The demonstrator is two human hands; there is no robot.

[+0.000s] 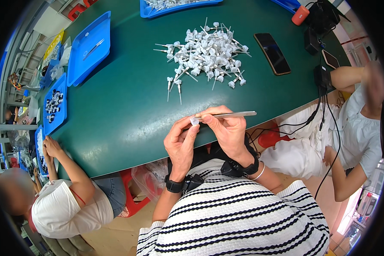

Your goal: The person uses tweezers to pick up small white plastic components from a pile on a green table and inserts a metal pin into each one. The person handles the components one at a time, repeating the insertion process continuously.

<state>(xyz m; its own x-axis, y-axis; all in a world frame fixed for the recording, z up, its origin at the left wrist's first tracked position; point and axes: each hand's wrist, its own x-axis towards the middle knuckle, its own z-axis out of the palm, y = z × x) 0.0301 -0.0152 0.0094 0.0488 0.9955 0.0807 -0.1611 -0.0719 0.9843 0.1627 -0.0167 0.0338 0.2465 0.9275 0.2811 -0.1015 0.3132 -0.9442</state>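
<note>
Close to the table's front edge, my left hand [181,143] pinches a small white plastic part [194,121] between thumb and fingers. My right hand [227,131] is closed around metal tweezers [239,114], whose tips reach to the white part; whether they grip it I cannot tell. Beyond my hands lies a heap of small white plastic pieces with thin metal stems [209,53]. Two similar stemmed pieces [178,87] lie a little apart at its near left.
A green table [128,111] spreads before me. On the left stand a blue tray [89,47] with tweezers and another blue tray [55,104] with dark parts. A phone [272,54], a red cylinder [300,15] and cables [324,91] are right. People sit on both sides.
</note>
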